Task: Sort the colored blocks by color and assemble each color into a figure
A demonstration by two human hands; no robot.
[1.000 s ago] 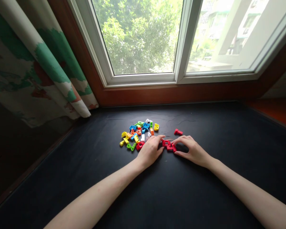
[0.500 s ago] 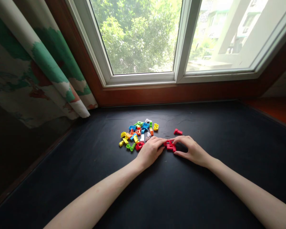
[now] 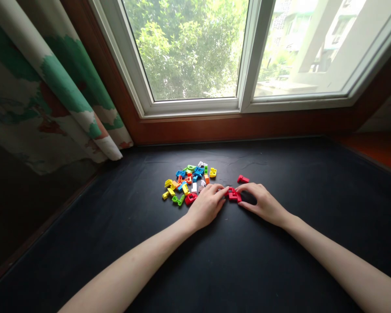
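Between my two hands, low on the black surface, sit small red plastic toy pieces (image 3: 233,195), side by side; I cannot tell whether they are joined. My left hand (image 3: 206,205) pinches them from the left, its fingertips at their left edge. From the right, the thumb and fingers of my right hand (image 3: 263,202) grip their other side. Just beyond the right fingers lies a separate red piece (image 3: 243,178). Another red piece (image 3: 190,199) rests beside my left hand, at the near edge of a loose pile.
The pile of plastic pieces holds several colours, among them a blue piece (image 3: 199,171), a yellow piece (image 3: 213,172) and a green piece (image 3: 178,200). The black tabletop (image 3: 234,265) reaches to a window frame (image 3: 195,114). A patterned curtain (image 3: 68,87) hangs at left.
The red pieces between my hands have shifted slightly and now sit closer together. Both hands stay in nearly the same place; the pile is unchanged.
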